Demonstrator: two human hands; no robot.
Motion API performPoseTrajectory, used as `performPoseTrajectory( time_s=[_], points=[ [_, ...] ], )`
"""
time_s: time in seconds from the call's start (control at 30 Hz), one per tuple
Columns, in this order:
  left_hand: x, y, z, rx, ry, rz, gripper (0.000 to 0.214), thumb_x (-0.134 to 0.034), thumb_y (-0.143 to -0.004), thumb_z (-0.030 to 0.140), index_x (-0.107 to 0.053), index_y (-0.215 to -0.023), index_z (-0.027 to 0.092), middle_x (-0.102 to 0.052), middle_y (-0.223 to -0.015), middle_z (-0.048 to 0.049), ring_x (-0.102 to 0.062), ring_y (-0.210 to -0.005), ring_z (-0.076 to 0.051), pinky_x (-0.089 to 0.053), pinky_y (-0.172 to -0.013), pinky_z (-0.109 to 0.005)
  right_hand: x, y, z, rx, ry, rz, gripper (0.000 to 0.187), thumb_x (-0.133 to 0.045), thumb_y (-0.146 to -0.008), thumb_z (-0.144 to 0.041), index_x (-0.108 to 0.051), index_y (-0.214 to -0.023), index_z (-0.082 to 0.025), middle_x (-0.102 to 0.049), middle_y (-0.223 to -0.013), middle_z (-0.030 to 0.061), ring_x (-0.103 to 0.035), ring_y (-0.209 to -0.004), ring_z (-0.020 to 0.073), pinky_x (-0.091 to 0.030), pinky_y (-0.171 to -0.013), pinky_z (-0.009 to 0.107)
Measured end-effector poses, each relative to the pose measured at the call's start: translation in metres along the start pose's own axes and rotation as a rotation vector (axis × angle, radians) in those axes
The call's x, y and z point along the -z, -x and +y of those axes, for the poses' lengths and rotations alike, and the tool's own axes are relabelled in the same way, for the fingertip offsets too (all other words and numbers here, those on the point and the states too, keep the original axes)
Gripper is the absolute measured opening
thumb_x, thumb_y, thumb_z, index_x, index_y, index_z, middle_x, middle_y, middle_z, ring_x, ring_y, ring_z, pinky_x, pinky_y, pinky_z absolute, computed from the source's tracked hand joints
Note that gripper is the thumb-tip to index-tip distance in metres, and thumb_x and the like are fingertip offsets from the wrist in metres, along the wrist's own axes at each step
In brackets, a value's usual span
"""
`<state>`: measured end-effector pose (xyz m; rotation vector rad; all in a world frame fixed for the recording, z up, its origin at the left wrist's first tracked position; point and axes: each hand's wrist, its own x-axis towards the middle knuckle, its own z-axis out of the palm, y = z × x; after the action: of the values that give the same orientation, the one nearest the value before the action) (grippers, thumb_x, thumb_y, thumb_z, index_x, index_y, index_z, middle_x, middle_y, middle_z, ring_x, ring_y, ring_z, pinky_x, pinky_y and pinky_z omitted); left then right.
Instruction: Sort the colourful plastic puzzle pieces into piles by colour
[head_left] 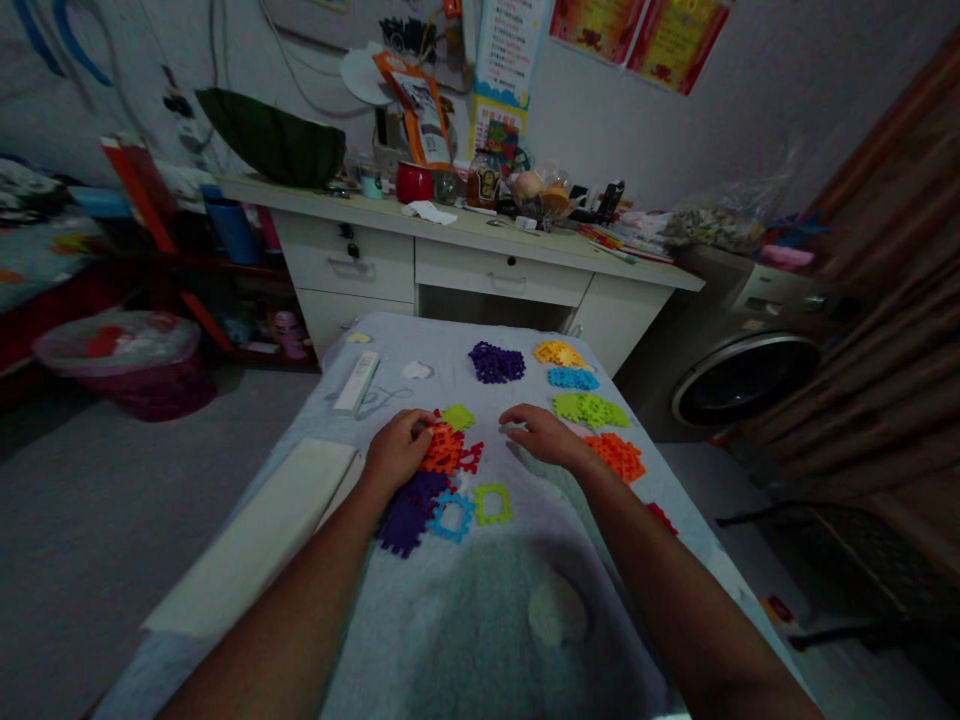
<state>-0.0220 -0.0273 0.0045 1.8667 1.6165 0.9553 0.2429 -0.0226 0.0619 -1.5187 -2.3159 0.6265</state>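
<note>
Head view: the left hand (397, 450) is down on the orange pieces (444, 452) mid-cloth (465, 620), fingers curled over them and touching. In this dim light I can't tell whether they pinch one or only press. The right hand (544, 435) lies palm down just to the right, fingers loosely spread, holding nothing.

It's crowded here. A lime piece (457, 416) and a red piece (471, 458) sit right against the orange ones, and those toothed edges look apt to snag, so a lift could drag a neighbour along.

The left forearm hangs over the purple piece (409, 512) and blue ring (452, 516), and a careless pull back might sweep them. The right wrist sits just beside the orange pile (619, 455), where one nudge could scatter it toward the cloth's edge.
</note>
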Motion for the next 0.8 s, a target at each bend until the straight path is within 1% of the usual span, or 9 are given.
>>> performPoseTrajectory(
  time_s=[0.13,0.27,0.37,0.43,0.5,0.57,0.63,0.8],
  points=[
    [0.0,0.0,0.001,0.03,-0.004,0.005,0.029,-0.048,-0.082,0.026,-0.066,-0.104,0.022,-0.07,-0.099,-0.0023,-0.064,-0.086,-0.018,-0.047,-0.077,-0.029,-0.026,-0.007,-0.012,0.034,-0.001,0.023,0.033,-0.058,-0.084,-0.011,-0.065,-0.116,-0.015,-0.065,-0.121,0.012,-0.06,-0.111,0.0204,-0.045,-0.098,0.035],
    [-0.001,0.0,-0.001,0.033,0.006,-0.004,0.029,-0.046,-0.082,0.024,-0.066,-0.102,0.023,-0.071,-0.095,-0.0007,-0.065,-0.086,-0.018,-0.047,-0.077,-0.028,-0.047,-0.021,-0.022,0.071,0.007,0.043,0.04,-0.059,-0.08,-0.009,-0.063,-0.119,-0.014,-0.063,-0.124,0.013,-0.056,-0.116,0.0212,-0.039,-0.104,0.037],
    [0.0,0.0,0.0,0.019,0.013,-0.002,0.029,-0.047,-0.08,0.023,-0.066,-0.102,0.023,-0.071,-0.099,-0.0009,-0.064,-0.087,-0.018,-0.046,-0.079,-0.029,-0.057,-0.032,-0.028,0.113,0.027,0.097,0.046,-0.056,-0.077,-0.006,-0.06,-0.122,-0.015,-0.058,-0.131,0.0124,-0.049,-0.124,0.0214,-0.034,-0.108,0.039],
    [0.0,0.0,0.001,0.022,0.011,-0.007,0.029,-0.048,-0.079,0.022,-0.066,-0.102,0.022,-0.071,-0.1,-0.0012,-0.064,-0.086,-0.017,-0.046,-0.079,-0.029,-0.061,-0.038,-0.03,0.108,0.049,0.139,0.052,-0.053,-0.076,-0.003,-0.057,-0.127,-0.015,-0.053,-0.138,0.0128,-0.045,-0.128,0.0217,-0.031,-0.11,0.04],
    [0.001,0.0,0.002,0.032,0.007,-0.014,0.029,-0.049,-0.079,0.022,-0.066,-0.103,0.022,-0.07,-0.099,-0.0016,-0.064,-0.085,-0.017,-0.046,-0.078,-0.028,-0.065,-0.044,-0.03,0.096,0.066,0.143,0.057,-0.05,-0.075,0.0,-0.055,-0.13,-0.015,-0.051,-0.14,0.0124,-0.044,-0.128,0.0215,-0.03,-0.109,0.039],
    [0.001,0.0,0.003,0.034,0.004,-0.019,0.029,-0.05,-0.079,0.023,-0.066,-0.103,0.022,-0.07,-0.097,-0.0018,-0.063,-0.083,-0.018,-0.046,-0.076,-0.028,-0.067,-0.047,-0.03,0.091,0.081,0.116,0.058,-0.048,-0.076,0.001,-0.057,-0.13,-0.017,-0.056,-0.135,0.0112,-0.046,-0.124,0.0212,-0.032,-0.107,0.038],
    [0.001,0.0,0.003,0.032,-0.004,-0.022,0.029,-0.05,-0.079,0.023,-0.066,-0.103,0.022,-0.07,-0.094,-0.0017,-0.063,-0.082,-0.018,-0.045,-0.075,-0.028,-0.069,-0.049,-0.029,0.072,0.103,0.104,0.053,-0.049,-0.078,-0.001,-0.06,-0.127,-0.018,-0.06,-0.126,0.0108,-0.049,-0.117,0.0217,-0.035,-0.103,0.036],
    [0.001,0.0,0.003,0.037,-0.009,-0.019,0.028,-0.051,-0.08,0.025,-0.067,-0.102,0.022,-0.069,-0.088,-0.0008,-0.062,-0.078,-0.017,-0.044,-0.071,-0.028,-0.068,-0.048,-0.023,0.023,0.122,0.157,0.035,-0.054,-0.083,-0.008,-0.068,-0.113,-0.018,-0.061,-0.103,0.0094,-0.052,-0.102,0.0214,-0.038,-0.096,0.034]
  ],
)
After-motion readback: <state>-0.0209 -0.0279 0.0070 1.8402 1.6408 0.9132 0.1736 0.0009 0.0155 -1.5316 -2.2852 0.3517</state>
